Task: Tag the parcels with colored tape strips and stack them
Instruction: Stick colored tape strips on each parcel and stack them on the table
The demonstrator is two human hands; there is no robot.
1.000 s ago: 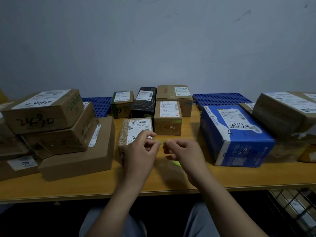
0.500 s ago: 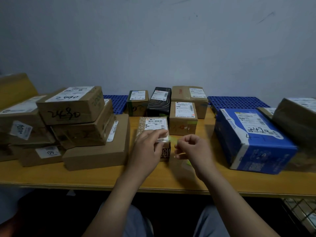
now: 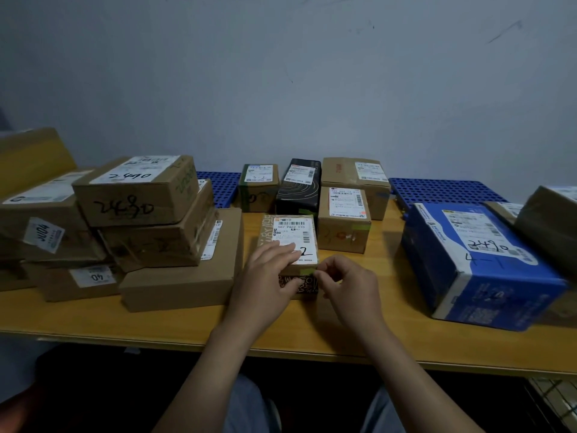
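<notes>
1. Wooden table [image 3: 162, 326]: carries all the parcels; both of its ends are cut off by the frame
2. Stack of cardboard parcels [image 3: 137, 198]: stands on the left of the table; the handwritten digits on the top box are hard to read, and the leftmost boxes are cut off
3. Blue parcel [image 3: 487, 276]: lies on the right of the table; the brown parcel [image 3: 549, 220] behind it is cut off by the right edge
4. Patterned parcel [image 3: 290, 232]: stands front centre, between the stack and the blue parcel; the near left part of its white label is hidden under fingers
5. Left hand [image 3: 268, 276]: fingers straight and flat on the label, grasping nothing
6. Right hand [image 3: 349, 285]: fingers curled, thumb and forefinger pinching the green tape strip
7. Green tape strip [image 3: 307, 271]: sits on the patterned parcel's top front edge near the right corner; largely covered by fingertips, so its full length cannot be told
</notes>
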